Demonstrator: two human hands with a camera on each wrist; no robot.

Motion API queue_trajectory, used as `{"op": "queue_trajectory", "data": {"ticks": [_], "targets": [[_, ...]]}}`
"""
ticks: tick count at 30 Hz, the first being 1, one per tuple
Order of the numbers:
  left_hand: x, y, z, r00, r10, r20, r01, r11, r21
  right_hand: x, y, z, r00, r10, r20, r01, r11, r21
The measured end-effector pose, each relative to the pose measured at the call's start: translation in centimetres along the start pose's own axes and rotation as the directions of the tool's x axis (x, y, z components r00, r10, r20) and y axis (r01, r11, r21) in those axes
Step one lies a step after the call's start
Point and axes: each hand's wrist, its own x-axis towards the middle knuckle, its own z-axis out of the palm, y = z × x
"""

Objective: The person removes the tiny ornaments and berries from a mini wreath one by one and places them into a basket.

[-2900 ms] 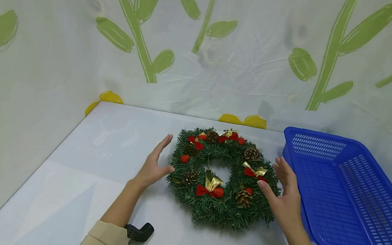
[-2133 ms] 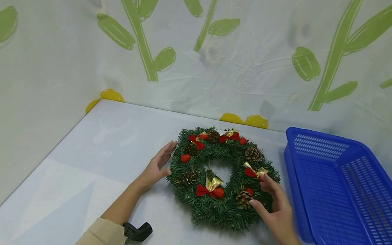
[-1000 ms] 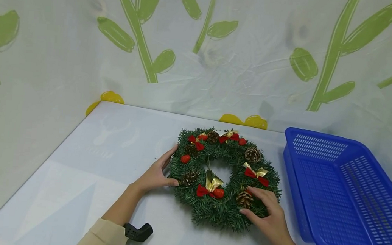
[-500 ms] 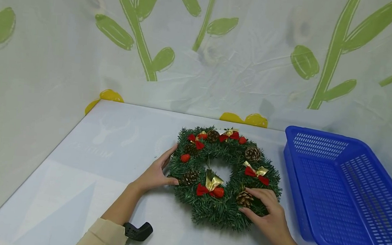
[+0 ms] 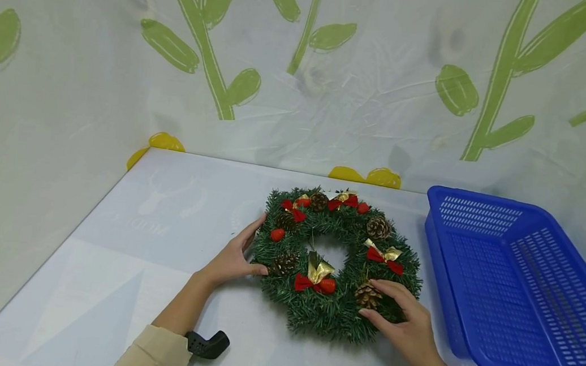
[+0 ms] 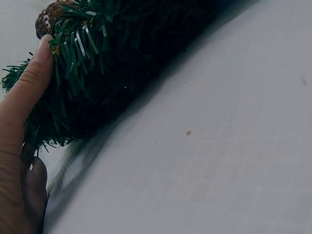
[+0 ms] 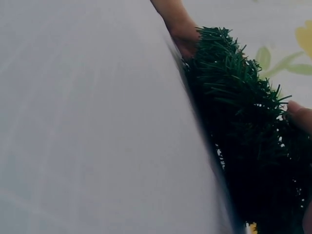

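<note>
A green Christmas wreath (image 5: 331,319) lies on the white table, decorated with pine cones, red berries and red-and-gold bows. My left hand (image 5: 231,262) grips its left side; in the left wrist view the thumb (image 6: 30,80) lies over the needles beside a pine cone while the other fingers are partly hidden at the outer edge. On the wreath's lower right, my right hand (image 5: 408,321) pinches a brown pine cone (image 5: 368,296) between thumb and fingers. The right wrist view catches the wreath's dark green side (image 7: 229,92) and one fingertip (image 7: 298,113) at its edge.
A blue plastic basket (image 5: 454,324) with slotted walls stands close to the right of the wreath. Behind the table hangs a pale cloth wall (image 5: 369,114) with a green leaf print. A black strap piece (image 5: 208,345) sits at my left wrist.
Both hands have come in from beside the wreath: the left took hold of its left side, the right moved down onto the pine cone. The red berry by that cone no longer shows.
</note>
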Motion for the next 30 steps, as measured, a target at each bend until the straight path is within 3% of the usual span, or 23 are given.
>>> {"op": "queue_trajectory", "data": {"ticks": [13, 21, 30], "targets": [[0.0, -0.2, 0.1, 1.0, -0.02, 0.004, 0.02, 1.0, -0.005, 1.1, -0.1, -0.9, 0.987, -0.159, 0.0, 0.158, 0.986, 0.05], [0.0, -0.2, 0.0, 1.0, -0.015, 0.005, 0.015, 1.0, -0.001, 1.8, -0.6, -2.2, 0.99, -0.133, 0.041, 0.126, 0.981, 0.149], [0.0, -0.1, 0.1, 1.0, -0.024, 0.001, 0.024, 1.0, -0.005, 2.3, -1.2, -2.9, 0.991, -0.13, 0.033, 0.126, 0.987, 0.102]]}}
